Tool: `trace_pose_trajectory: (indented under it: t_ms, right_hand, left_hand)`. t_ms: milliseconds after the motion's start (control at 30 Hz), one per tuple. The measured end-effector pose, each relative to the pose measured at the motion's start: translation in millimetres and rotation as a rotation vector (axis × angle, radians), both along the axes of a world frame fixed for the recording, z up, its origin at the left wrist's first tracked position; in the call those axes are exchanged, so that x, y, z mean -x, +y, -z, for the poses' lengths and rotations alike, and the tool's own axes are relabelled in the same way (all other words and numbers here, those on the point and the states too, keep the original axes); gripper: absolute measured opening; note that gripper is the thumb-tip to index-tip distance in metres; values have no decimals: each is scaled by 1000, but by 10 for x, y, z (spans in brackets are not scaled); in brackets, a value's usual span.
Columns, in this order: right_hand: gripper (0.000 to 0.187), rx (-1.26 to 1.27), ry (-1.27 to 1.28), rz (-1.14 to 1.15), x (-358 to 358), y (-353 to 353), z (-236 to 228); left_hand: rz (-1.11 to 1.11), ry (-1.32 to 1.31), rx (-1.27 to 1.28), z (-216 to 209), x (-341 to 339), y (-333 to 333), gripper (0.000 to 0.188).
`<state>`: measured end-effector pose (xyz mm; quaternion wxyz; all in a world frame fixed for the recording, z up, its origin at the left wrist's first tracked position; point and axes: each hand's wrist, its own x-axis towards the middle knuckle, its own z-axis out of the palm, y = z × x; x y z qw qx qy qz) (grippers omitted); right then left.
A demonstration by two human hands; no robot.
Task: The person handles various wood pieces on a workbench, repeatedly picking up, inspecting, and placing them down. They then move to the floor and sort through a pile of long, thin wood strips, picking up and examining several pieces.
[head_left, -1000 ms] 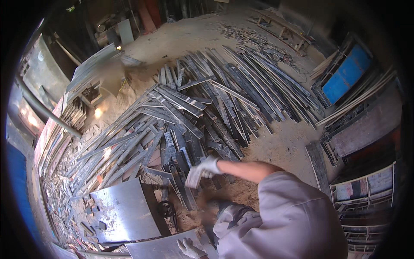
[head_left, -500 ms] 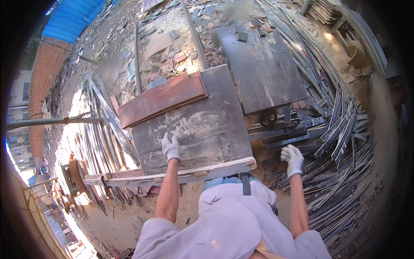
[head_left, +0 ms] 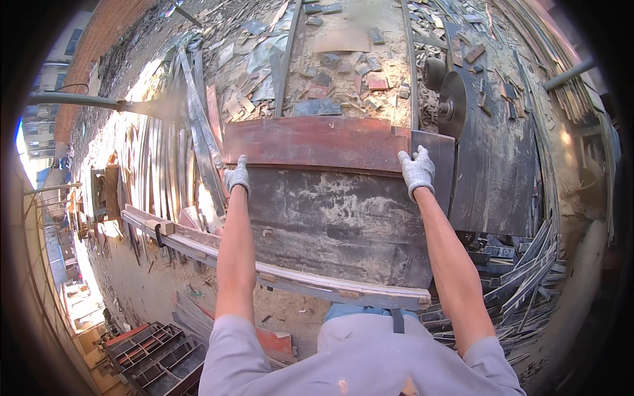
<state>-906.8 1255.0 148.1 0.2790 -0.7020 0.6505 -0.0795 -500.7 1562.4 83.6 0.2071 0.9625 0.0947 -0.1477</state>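
A long reddish-brown wooden board (head_left: pixel 317 142), with another edge showing beneath it, lies across a dark, dusty panel (head_left: pixel 330 218) in front of me. My left hand (head_left: pixel 238 176), in a pale work glove, is closed at the board's near left corner; its lower fingers are partly hidden. At the board's right end is my right hand (head_left: pixel 417 170), gloved too, its thumb and fingers apart and touching the near right corner. A round saw blade (head_left: pixel 452 105) stands upright beyond the right hand, beside a second dark panel (head_left: pixel 495 158).
A pale wooden rail (head_left: pixel 343 285) runs along the near edge, close to my waist. Two long rails (head_left: pixel 287 66) stretch away among scattered offcuts (head_left: pixel 330 72). Piled strips (head_left: pixel 528 264) lie on the right, more planks (head_left: pixel 165 165) on the left. Metal frames (head_left: pixel 158 363) sit at lower left.
Both hands have moved forward to the reddish-brown board, the right one from beside the panel. My view has turned, bringing the saw blade and the metal frames into sight.
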Motion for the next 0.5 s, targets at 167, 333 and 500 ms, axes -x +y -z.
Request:
trace_pose_trajectory:
  t_ms: [167, 333, 500]
  right_hand:
    - [62, 26, -89, 36, 60, 284, 36]
    - [61, -74, -213, 57, 88, 756, 123]
    - [61, -285, -357, 197, 391, 858, -128]
  left_hand:
    - [-311, 210, 624, 224, -543, 41, 75]
    - [-427, 220, 1021, 508, -814, 147, 58]
    - [-437, 197, 1444, -943, -110, -819, 47]
